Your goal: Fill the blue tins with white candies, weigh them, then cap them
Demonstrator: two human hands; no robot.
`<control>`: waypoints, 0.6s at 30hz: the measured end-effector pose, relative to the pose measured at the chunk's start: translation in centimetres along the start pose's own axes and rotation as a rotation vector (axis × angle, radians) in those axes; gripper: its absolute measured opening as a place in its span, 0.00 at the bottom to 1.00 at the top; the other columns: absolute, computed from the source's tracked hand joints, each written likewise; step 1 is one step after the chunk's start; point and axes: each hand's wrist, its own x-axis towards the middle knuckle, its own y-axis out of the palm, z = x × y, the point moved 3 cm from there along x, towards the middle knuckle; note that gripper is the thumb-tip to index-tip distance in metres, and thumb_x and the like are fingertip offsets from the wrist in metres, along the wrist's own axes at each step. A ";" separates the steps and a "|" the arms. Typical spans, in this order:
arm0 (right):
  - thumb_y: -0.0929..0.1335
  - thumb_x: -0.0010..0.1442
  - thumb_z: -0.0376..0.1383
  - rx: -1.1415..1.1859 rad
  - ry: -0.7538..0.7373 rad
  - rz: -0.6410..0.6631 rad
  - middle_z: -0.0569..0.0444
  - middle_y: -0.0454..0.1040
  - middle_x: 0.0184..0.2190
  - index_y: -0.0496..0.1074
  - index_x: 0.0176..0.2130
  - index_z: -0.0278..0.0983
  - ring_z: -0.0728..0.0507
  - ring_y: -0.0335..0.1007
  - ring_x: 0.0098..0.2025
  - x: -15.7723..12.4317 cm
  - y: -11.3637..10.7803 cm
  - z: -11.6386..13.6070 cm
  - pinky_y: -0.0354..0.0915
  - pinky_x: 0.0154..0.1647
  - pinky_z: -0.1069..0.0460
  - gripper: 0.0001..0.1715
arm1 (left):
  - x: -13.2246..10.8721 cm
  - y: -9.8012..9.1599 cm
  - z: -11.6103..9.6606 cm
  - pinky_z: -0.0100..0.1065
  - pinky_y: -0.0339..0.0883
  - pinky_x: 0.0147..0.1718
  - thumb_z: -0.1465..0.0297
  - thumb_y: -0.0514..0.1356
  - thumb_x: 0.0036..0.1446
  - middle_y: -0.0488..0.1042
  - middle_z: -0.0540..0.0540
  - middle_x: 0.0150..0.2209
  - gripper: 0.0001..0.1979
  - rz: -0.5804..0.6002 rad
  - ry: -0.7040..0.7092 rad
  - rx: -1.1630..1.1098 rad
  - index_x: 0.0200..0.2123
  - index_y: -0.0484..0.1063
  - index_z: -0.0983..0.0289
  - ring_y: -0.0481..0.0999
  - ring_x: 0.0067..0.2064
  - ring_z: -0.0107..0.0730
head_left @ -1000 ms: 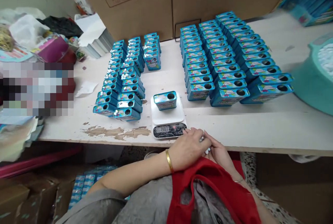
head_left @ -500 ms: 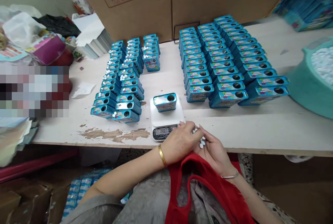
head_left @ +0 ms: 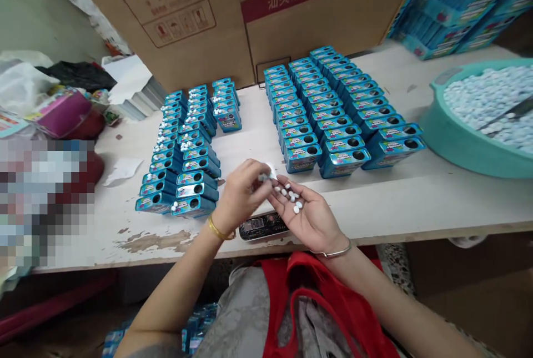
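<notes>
My left hand (head_left: 240, 196), with a gold bracelet, is above the kitchen scale (head_left: 266, 225), its fingers curled together and blurred by motion. Something small and pale shows at its fingertips, too smeared to make out. My right hand (head_left: 310, 216) lies palm up at the scale's right side, slightly cupped, carrying several white candies (head_left: 296, 209). The hands cover most of the scale's white platform, and the tin seen there earlier is hidden. Digits show on the scale's display (head_left: 254, 224).
Blue tins with round holes stand in rows at left (head_left: 197, 177) and right (head_left: 343, 157), with white candies on several left tins. A turquoise basin (head_left: 466, 150) of white candies holds a dark scoop (head_left: 516, 114). Behind are a cardboard box (head_left: 225, 30) and stacked blue packs (head_left: 441, 19).
My left hand has lifted away from the right palm, moving left and up over the scale. My right hand has moved up and left, its palm more exposed. The view has shifted right.
</notes>
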 end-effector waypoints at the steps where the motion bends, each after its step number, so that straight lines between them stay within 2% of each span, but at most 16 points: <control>1: 0.58 0.62 0.27 -0.008 -0.005 -0.008 0.45 0.79 0.36 0.72 0.36 0.29 0.45 0.76 0.42 0.1 0.1 0.1 0.71 0.46 0.50 0.15 | 0.3 -0.3 0.5 0.26 0.61 0.29 0.79 0.57 0.51 0.67 0.48 0.29 0.06 -0.015 -0.017 0.024 0.33 0.68 0.64 0.65 0.30 0.23; 4: 0.59 0.61 0.27 -0.030 0.000 -0.035 0.46 0.78 0.38 0.72 0.38 0.31 0.44 0.74 0.47 0.1 -0.2 0.4 0.70 0.49 0.49 0.14 | 1.0 -0.7 2.0 0.26 0.59 0.28 0.80 0.57 0.50 0.66 0.48 0.28 0.06 0.007 -0.048 0.098 0.32 0.68 0.65 0.64 0.28 0.22; 7: 0.59 0.61 0.27 -0.033 -0.001 -0.043 0.46 0.78 0.40 0.71 0.40 0.30 0.43 0.73 0.49 0.0 -0.6 0.5 0.69 0.51 0.49 0.13 | 1.2 -0.9 2.6 0.26 0.61 0.29 0.79 0.57 0.51 0.67 0.48 0.28 0.06 0.062 -0.046 0.145 0.34 0.69 0.66 0.65 0.28 0.22; 12: 0.58 0.62 0.29 -0.033 0.008 -0.040 0.43 0.77 0.43 0.72 0.42 0.29 0.44 0.73 0.48 -0.6 -0.5 0.4 0.69 0.50 0.49 0.15 | 0.5 -1.2 0.6 0.29 0.66 0.35 0.75 0.54 0.59 0.70 0.54 0.39 0.10 0.066 0.035 0.124 0.44 0.68 0.65 0.70 0.35 0.25; 14: 0.57 0.65 0.33 -0.038 0.005 -0.041 0.46 0.78 0.40 0.72 0.42 0.30 0.47 0.76 0.43 -1.0 -0.6 0.5 0.71 0.46 0.52 0.18 | -0.5 0.0 -0.9 0.30 0.67 0.39 0.72 0.53 0.60 0.69 0.57 0.44 0.12 0.122 0.072 0.138 0.48 0.66 0.64 0.71 0.41 0.28; 16: 0.55 0.66 0.37 -0.062 -0.005 -0.062 0.49 0.79 0.37 0.72 0.43 0.32 0.50 0.76 0.38 -1.5 -1.1 0.7 0.72 0.42 0.55 0.21 | -1.9 2.2 -2.4 0.32 0.68 0.40 0.70 0.53 0.61 0.67 0.59 0.47 0.15 0.225 0.093 0.202 0.51 0.64 0.64 0.71 0.44 0.32; 18: 0.55 0.67 0.39 -0.110 -0.002 -0.115 0.50 0.79 0.38 0.72 0.46 0.33 0.51 0.76 0.38 -2.0 -2.1 1.0 0.72 0.43 0.56 0.22 | -3.2 4.8 -3.5 0.33 0.69 0.39 0.71 0.51 0.62 0.67 0.60 0.47 0.15 0.308 0.100 0.271 0.52 0.63 0.64 0.70 0.44 0.34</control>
